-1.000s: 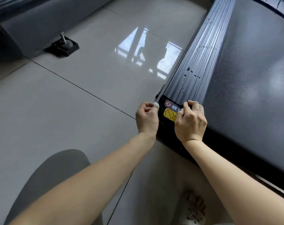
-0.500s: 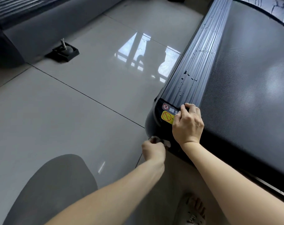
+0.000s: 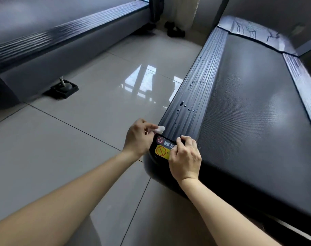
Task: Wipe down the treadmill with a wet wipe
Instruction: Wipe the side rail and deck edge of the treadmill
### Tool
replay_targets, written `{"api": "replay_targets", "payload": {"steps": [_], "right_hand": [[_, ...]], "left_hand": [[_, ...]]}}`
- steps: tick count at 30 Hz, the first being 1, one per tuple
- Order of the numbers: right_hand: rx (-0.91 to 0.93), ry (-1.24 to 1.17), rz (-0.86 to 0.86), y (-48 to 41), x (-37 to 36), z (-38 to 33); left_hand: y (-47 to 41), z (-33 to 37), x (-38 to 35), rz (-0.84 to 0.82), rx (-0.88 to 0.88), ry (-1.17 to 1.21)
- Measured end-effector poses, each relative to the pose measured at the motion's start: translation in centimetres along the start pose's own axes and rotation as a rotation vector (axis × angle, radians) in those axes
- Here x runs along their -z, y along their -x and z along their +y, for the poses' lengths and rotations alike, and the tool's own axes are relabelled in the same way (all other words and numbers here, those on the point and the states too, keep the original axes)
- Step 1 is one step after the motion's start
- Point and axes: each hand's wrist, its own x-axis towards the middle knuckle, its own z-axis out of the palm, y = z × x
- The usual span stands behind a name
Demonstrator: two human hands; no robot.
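Here, both bare forearms stretched forward from the near edge. Right hand (image 3: 185, 159) draped over the rear corner of the treadmill (image 3: 248, 121), fingers curled against the warning sticker (image 3: 163, 148), gripping nothing. Left hand (image 3: 138, 139) just beside that corner, pinching a small balled wet wipe (image 3: 159, 129) against the ribbed side rail (image 3: 197, 89). Farther off, glossy floor tiles (image 3: 98, 107) and a second treadmill (image 3: 44, 41).
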Motion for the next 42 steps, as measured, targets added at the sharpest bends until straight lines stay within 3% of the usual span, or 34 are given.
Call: {"api": "replay_targets", "payload": {"steps": [4, 8, 11, 13, 17, 19, 23, 25, 28, 31, 35, 36, 42], "right_hand": [[0.064, -0.055, -0.038, 0.1, 0.8, 1.4], [0.137, -0.109, -0.071, -0.7, 1.3, 2.6], [0.192, -0.183, -0.087, -1.0, 1.4, 3.5], [0.203, -0.216, -0.115, -0.9, 1.3, 3.6], [0.180, -0.287, -0.151, -1.1, 1.7, 4.6], [0.173, -0.316, -0.157, -1.5, 2.2, 4.6], [0.181, -0.392, -0.135, -3.1, 3.2, 4.4], [0.250, -0.378, -0.103, -4.2, 3.3, 4.1], [0.376, -0.300, -0.093, -5.3, 2.3, 2.9], [0.314, -0.299, -0.216, -5.8, 1.1, 1.4], [0.150, -0.303, -0.325, -7.0, 1.9, -0.3], [0.118, -0.292, -0.341, -7.5, 2.2, -0.9], [-0.068, -0.092, -0.332, -8.2, 1.3, -4.6]], "left_hand": [[0.4, 1.9, -0.5, -0.091, -0.278, -0.315], [3.5, 2.6, -1.7, -0.327, -0.640, -0.601], [2.7, 3.2, -0.9, -0.332, -0.662, -0.705], [2.1, 3.5, -0.5, -0.326, -0.581, -0.753], [2.8, 4.5, -1.3, -0.669, -0.311, -0.913], [1.7, 4.9, -0.2, -0.711, -0.381, -0.960], [-2.5, 6.2, 0.8, -0.577, -0.695, -0.976], [-4.1, 6.9, 0.4, -0.609, -0.588, -0.878], [-6.2, 6.9, 0.0, -0.651, -0.157, -0.598], [-8.5, 6.5, -0.3, -0.721, -0.018, -0.496], [-11.9, 6.4, 1.3, -1.064, 0.178, -0.257], [-13.0, 6.1, 1.7, -1.086, 0.243, -0.171], [-16.0, 2.9, -0.7, -0.863, 0.420, -0.008]]}}
